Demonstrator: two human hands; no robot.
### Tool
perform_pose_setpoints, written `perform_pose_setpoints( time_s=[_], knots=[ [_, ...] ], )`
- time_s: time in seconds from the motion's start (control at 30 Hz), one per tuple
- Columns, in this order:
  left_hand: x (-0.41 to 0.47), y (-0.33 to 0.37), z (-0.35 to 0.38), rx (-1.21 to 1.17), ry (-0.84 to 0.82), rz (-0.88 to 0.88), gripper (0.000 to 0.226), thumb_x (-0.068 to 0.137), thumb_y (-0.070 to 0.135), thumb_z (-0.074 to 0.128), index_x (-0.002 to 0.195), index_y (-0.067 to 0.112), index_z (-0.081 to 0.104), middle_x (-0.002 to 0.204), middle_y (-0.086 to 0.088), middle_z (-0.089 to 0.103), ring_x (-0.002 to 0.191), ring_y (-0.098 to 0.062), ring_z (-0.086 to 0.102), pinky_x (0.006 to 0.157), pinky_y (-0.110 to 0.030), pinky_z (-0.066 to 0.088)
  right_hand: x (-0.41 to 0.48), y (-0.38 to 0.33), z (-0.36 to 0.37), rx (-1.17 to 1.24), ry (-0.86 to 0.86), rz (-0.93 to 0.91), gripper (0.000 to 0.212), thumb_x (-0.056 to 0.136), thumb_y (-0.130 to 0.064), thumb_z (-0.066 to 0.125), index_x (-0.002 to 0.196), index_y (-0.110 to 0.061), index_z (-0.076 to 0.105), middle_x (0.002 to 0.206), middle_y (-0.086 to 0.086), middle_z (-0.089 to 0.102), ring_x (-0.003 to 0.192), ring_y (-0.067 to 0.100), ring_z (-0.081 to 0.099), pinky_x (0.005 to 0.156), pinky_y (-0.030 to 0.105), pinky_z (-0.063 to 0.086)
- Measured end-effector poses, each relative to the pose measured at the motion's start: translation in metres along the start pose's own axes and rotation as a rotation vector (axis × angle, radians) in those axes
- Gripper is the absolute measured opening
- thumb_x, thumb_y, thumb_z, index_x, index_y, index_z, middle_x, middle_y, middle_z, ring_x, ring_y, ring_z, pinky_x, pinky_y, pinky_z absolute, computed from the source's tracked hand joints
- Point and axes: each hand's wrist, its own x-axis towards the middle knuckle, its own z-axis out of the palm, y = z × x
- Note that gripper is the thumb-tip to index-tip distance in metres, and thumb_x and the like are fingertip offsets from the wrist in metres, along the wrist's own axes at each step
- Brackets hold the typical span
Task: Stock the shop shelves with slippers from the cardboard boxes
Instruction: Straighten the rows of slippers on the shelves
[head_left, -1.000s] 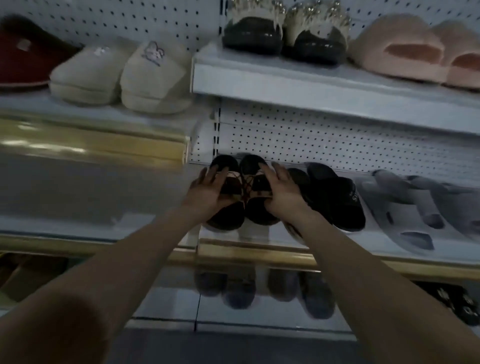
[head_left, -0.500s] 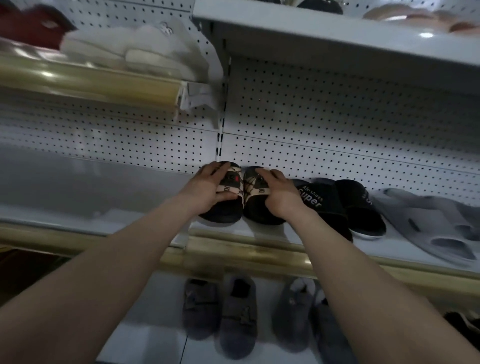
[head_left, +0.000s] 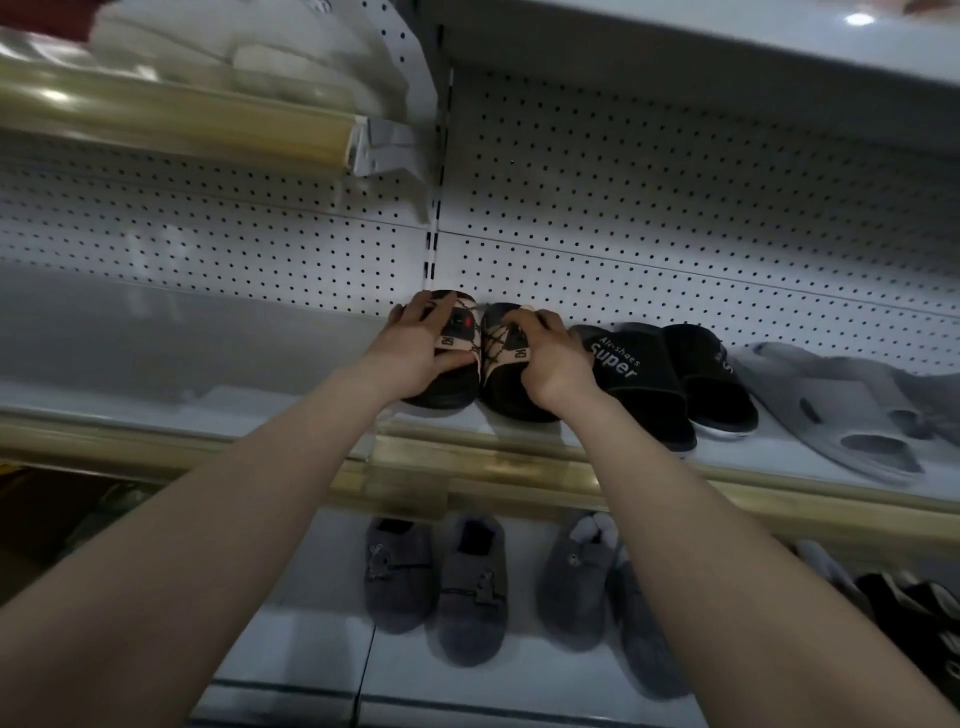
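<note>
A pair of black slippers with beige laced straps stands side by side on the middle shelf (head_left: 291, 410), toes toward the pegboard back. My left hand (head_left: 415, 351) grips the left slipper (head_left: 441, 397), fingers over its strap and thumb under the strap's edge. My right hand (head_left: 553, 361) holds the right slipper (head_left: 506, 397), its fingers curled on top of the strap. Both soles rest on the shelf, and the two slippers touch each other.
Black "Super" slides (head_left: 636, 376) sit just right of my right hand, then grey clogs (head_left: 831, 415). Grey fuzzy slippers (head_left: 436, 577) line the lower shelf. A gold rail (head_left: 493, 467) edges the shelf front. White slippers (head_left: 260, 57) lie on the upper left shelf.
The view has dropped lower, so the upper shelves now show from beneath. Both hands stay on the black-and-beige pair, and my right fingers have curled tighter on the strap.
</note>
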Motion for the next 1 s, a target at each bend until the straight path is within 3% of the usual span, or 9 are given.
perform_pose_setpoints(
  time_s=[0.27,0.37,0.47,0.67,1.0],
  knots=[
    [0.005,-0.006,-0.001,0.0,-0.03,0.033,0.094,0.086,0.049,0.065,0.154,0.036,0.0,0.163,0.0,0.003,0.147,-0.035,0.012,0.119,-0.047,0.021,-0.01,-0.001,0.004,0.002,0.028,0.0,0.084,0.081,0.008,0.052,0.147,-0.039,0.03,0.158,0.001,0.017,0.143,0.034,0.021,0.112,0.057,0.029],
    [0.0,-0.006,-0.001,-0.096,-0.024,-0.015,0.105,0.084,0.042,0.071,0.151,0.041,-0.009,0.163,0.0,-0.008,0.148,-0.032,0.012,0.119,-0.043,0.022,-0.011,0.0,0.005,0.042,0.011,0.015,0.094,0.08,0.008,0.052,0.153,-0.041,0.019,0.163,0.003,0.007,0.148,0.033,0.015,0.115,0.055,0.027],
    [0.0,-0.01,-0.001,-0.134,-0.018,0.007,0.099,0.086,0.035,0.07,0.153,0.038,-0.003,0.163,0.001,-0.001,0.144,-0.028,0.025,0.113,-0.035,0.028,-0.012,0.003,0.005,0.154,0.006,0.054,0.1,0.081,0.006,0.053,0.155,-0.041,0.005,0.164,0.008,0.003,0.151,0.031,0.012,0.119,0.046,0.028],
    [0.001,-0.017,-0.01,-0.027,-0.004,0.019,0.072,0.098,0.014,0.047,0.154,0.036,0.008,0.162,0.0,0.007,0.14,-0.03,0.031,0.111,-0.038,0.03,-0.009,0.005,0.01,0.154,0.043,0.049,0.082,0.092,-0.008,0.049,0.156,-0.036,0.006,0.164,0.011,0.009,0.15,0.033,0.016,0.12,0.045,0.026],
    [-0.002,-0.017,-0.016,0.009,-0.061,-0.002,0.089,0.089,-0.004,0.048,0.154,0.038,0.003,0.163,0.003,0.001,0.144,-0.028,0.026,0.113,-0.036,0.028,-0.001,-0.004,0.017,0.1,0.053,0.082,0.079,0.096,-0.011,0.048,0.156,-0.034,0.004,0.163,0.008,0.01,0.148,0.037,0.015,0.12,0.051,0.021]
  ],
)
